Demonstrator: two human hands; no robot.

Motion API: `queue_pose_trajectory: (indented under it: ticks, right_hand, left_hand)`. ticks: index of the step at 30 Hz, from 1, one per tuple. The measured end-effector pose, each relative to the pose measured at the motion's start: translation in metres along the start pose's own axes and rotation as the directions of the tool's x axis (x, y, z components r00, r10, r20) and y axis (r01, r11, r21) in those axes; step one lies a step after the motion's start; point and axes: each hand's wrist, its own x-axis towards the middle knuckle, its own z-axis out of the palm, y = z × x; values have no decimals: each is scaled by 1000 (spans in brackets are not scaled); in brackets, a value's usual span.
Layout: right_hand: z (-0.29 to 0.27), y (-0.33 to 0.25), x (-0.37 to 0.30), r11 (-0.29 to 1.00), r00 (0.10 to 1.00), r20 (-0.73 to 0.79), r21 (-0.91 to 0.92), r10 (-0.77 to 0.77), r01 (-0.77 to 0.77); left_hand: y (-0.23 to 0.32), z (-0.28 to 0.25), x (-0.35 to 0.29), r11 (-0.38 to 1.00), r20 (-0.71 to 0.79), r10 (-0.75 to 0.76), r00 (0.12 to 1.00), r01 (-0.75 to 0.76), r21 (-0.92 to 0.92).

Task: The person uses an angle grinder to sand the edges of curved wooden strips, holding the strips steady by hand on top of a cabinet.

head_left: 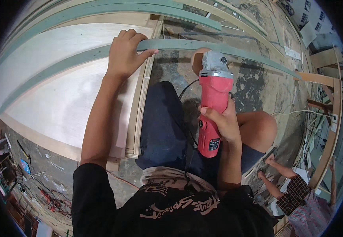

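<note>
My right hand point(223, 122) grips the red body of an angle grinder point(214, 98), its grey head pointing away from me toward a long grey-green strip point(250, 51). The grinder's disc sits just below that strip, close to its edge; contact cannot be told. My left hand point(126, 53) presses down on the same strip where it crosses the edge of a pale plywood sheet point(61, 98). A black cable runs from the grinder over my dark shorts.
More grey-green strips point(148, 10) and wooden battens lie further away on the dusty concrete floor point(258, 87). A wooden frame point(331, 118) stands at right. Another person point(298, 193) crouches at lower right. Tools and cables litter the floor at lower left point(45, 193).
</note>
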Motion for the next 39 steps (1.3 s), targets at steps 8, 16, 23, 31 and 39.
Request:
queue_pose_trajectory:
  ticks: [8,16,23,31,39]
  right_hand:
    - [2,-8,9,992,995,63,94,79,-85]
    - [4,-3,16,982,985,91,110,146,-156]
    - [0,9,17,983,987,100,123,122,-134]
    - [-31,12,1,988,993,-19,106,115,-112]
    - [-60,26,-1,982,968,-233,180,95,-53]
  left_hand:
    - [6,5,-1,994,32,80,996,-82,70]
    - [9,1,-2,986,67,43,997,-53,159]
    - [11,1,-5,982,24,81,996,-84,168]
    - [6,4,-7,978,-18,155,988,-151,146]
    - [9,-34,-11,948,-152,243,958,-201,248]
